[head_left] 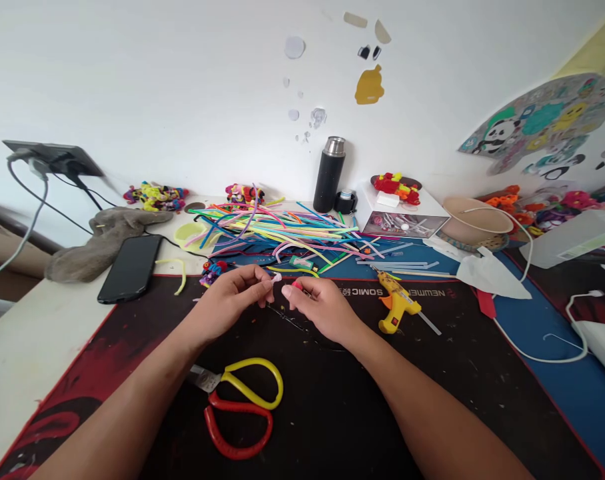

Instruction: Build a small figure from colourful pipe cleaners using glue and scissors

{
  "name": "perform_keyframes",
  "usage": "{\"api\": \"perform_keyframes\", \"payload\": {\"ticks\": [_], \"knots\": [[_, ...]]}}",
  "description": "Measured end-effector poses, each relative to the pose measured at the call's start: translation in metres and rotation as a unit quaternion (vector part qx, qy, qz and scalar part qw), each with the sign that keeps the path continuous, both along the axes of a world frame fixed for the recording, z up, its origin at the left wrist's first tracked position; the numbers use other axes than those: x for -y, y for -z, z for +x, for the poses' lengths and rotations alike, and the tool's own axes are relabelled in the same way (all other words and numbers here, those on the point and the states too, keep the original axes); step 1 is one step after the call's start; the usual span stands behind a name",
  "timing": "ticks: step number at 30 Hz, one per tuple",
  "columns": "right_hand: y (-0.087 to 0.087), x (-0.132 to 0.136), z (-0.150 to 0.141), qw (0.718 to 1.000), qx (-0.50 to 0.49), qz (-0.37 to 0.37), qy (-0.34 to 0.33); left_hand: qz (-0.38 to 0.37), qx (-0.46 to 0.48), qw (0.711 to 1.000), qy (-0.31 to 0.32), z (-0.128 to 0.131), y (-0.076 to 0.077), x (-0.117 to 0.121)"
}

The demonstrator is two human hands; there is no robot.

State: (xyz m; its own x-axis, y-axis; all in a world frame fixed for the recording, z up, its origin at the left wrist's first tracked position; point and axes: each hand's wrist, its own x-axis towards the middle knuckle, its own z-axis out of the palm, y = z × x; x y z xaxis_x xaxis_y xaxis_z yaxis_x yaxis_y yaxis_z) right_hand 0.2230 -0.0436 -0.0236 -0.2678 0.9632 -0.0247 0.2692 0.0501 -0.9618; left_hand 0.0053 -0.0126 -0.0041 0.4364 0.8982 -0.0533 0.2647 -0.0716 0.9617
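Note:
My left hand (236, 293) pinches a small pale pink fuzzy piece (276, 278), which looks like pipe cleaner, between thumb and fingertips. Close beside it, my right hand (325, 305) is closed on a small red piece (297, 285), mostly hidden by the fingers. The two hands are slightly apart over the black desk mat (327, 400). Scissors (242, 393) with one yellow and one red handle lie below my left hand, their blades partly behind my forearm. A yellow glue gun (397, 303) with a glue stick in its back rests to the right.
Behind the hands lies a pile of colourful pipe cleaners (282, 227). A black phone (130, 269) is at the left. Farther back stand a black thermos (329, 175) and a white box (407, 217). A white cable (527, 357) curves across the right side.

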Motion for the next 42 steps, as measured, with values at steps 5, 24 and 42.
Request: {"api": "perform_keyframes", "payload": {"ticks": [5,24,42], "knots": [[-0.003,-0.002,0.003,0.978,-0.169,-0.09,-0.079,-0.003,0.007,1.0,0.003,0.0,-0.001,0.0],[-0.006,0.002,0.001,0.963,-0.196,-0.163,-0.089,0.003,0.007,1.0,0.004,0.002,-0.002,0.001],[0.002,0.004,-0.006,0.995,0.095,0.011,0.001,-0.039,0.042,0.998,0.03,-0.002,0.008,0.001]]}}
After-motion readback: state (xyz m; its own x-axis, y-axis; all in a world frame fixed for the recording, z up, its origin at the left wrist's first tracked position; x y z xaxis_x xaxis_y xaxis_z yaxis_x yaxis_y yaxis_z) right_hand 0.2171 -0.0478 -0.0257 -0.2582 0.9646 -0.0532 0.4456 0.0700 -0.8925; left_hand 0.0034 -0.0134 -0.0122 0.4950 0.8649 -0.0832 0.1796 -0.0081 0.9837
